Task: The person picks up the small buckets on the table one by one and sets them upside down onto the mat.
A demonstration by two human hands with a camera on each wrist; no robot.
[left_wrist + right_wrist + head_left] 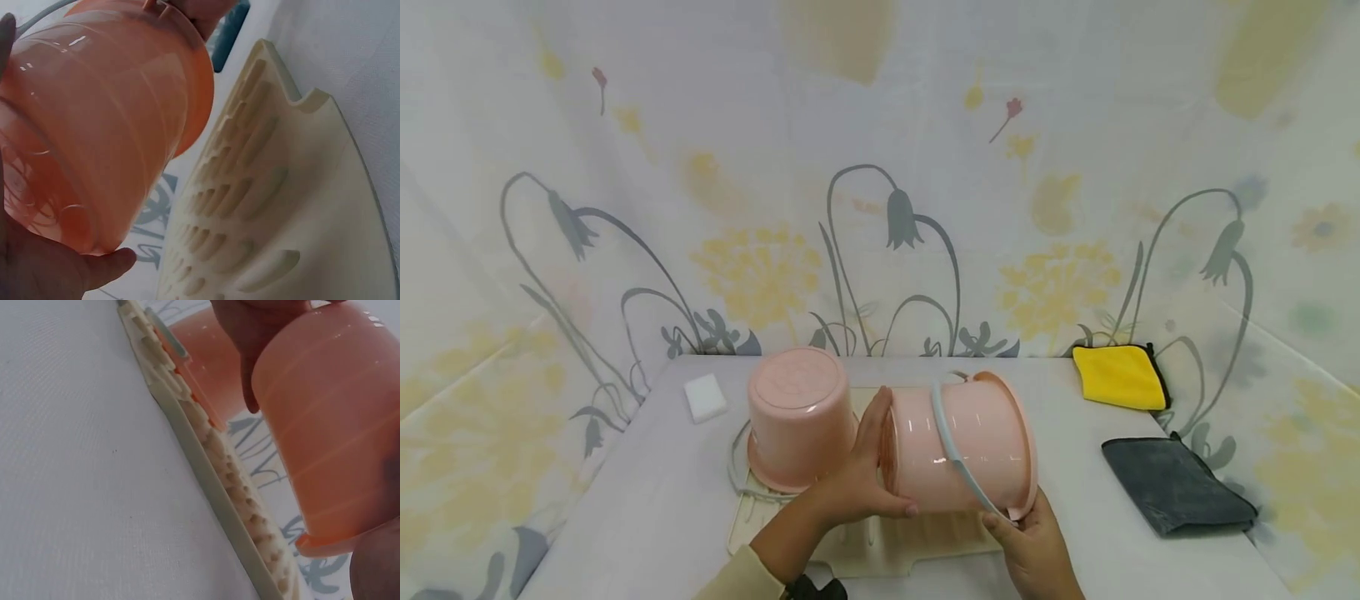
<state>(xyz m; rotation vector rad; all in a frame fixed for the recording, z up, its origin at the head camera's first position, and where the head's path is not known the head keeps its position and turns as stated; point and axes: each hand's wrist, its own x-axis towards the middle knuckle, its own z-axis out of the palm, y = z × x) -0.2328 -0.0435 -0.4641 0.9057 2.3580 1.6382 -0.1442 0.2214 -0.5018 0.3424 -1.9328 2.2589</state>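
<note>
A pink plastic bucket is held on its side above a cream draining board, its base to the left and its rim to the right. My left hand spans the base, with the fingers up its far side and the thumb along the lower edge. At the near part of the rim, my right hand grips the bucket by the pale grey handle's end. A second pink bucket stands upside down on the board's left part, its grey handle lying around it.
A white sponge block lies at the back left of the white table. On the right are a folded yellow cloth and a dark grey cloth. A flower-printed curtain hangs behind the table.
</note>
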